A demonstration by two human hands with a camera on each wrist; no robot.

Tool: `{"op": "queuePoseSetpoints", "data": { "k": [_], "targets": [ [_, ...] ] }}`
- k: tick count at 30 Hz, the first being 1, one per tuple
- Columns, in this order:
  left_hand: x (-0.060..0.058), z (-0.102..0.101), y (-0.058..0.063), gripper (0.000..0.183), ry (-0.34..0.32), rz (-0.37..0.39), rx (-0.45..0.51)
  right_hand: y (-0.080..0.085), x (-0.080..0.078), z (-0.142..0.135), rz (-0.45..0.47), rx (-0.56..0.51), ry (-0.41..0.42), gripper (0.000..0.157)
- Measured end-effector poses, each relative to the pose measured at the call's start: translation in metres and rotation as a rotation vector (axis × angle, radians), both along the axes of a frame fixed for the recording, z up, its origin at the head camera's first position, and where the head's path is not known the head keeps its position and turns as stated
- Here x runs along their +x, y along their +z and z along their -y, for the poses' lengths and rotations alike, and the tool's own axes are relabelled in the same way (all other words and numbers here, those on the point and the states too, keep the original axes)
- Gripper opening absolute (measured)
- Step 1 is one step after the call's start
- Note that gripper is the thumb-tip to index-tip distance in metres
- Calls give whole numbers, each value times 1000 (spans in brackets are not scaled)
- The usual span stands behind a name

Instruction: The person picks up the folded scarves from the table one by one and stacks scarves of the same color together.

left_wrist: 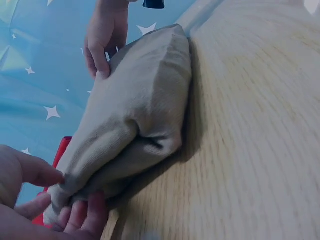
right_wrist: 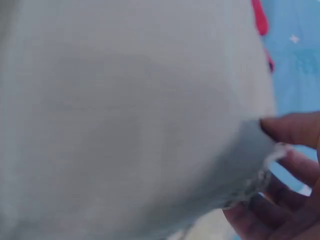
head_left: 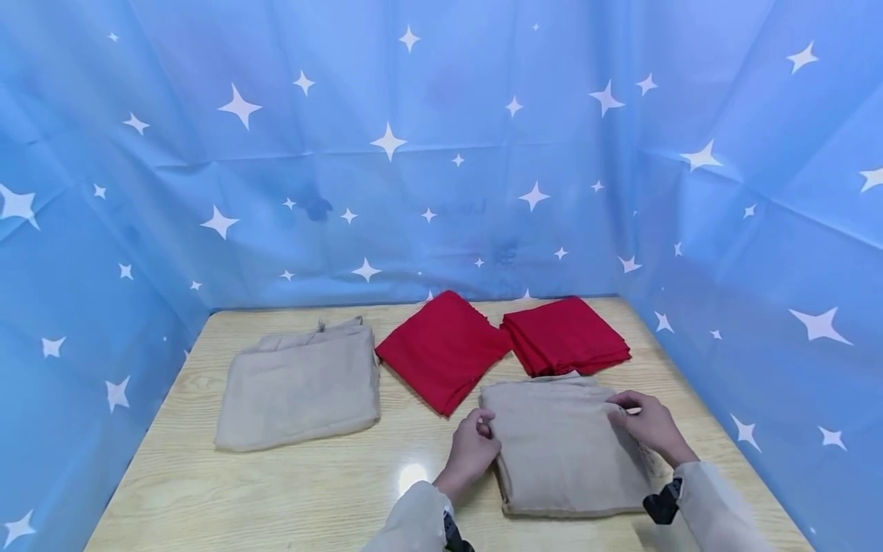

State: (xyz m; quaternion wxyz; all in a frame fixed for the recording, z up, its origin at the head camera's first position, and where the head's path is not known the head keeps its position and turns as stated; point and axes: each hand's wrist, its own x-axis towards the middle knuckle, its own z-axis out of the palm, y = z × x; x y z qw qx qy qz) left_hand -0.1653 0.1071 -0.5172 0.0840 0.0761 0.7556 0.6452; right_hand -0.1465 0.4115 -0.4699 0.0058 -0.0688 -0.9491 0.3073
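A folded beige cloth [head_left: 562, 452] lies at the near right of the table, in several layers. My left hand [head_left: 472, 451] pinches its left edge; in the left wrist view the thumb is on top and the fingers [left_wrist: 95, 215] tuck under the layers. On the opposite edge, my right hand [head_left: 648, 426] grips the cloth near its far right corner. The right wrist view shows that thumb [right_wrist: 292, 129] above the cloth and the other fingers beneath, by a frayed, loose-threaded border. The cloth's underside is hidden.
Another folded beige cloth [head_left: 300, 387] lies on the left of the wooden table [head_left: 276, 491]. Behind the near cloth are two folded red cloths, one turned like a diamond [head_left: 444, 349] and one at the right [head_left: 566, 333]. A blue star-patterned curtain [head_left: 441, 184] surrounds the table's back and sides.
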Motion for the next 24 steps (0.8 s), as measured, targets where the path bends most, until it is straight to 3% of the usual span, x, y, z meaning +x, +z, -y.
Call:
{"op": "queuePoseSetpoints", "data": {
  "k": [8, 19, 24],
  "targets": [
    [-3, 8, 4, 39, -4, 88, 137, 17, -7, -7, -68, 68, -57, 20],
    [-12, 33, 10, 44, 25, 28, 110, 25, -29, 27, -24, -51, 14, 27],
    [-16, 47, 9, 43, 51, 26, 91, 25, -43, 46, -23, -56, 60, 31]
  ]
}}
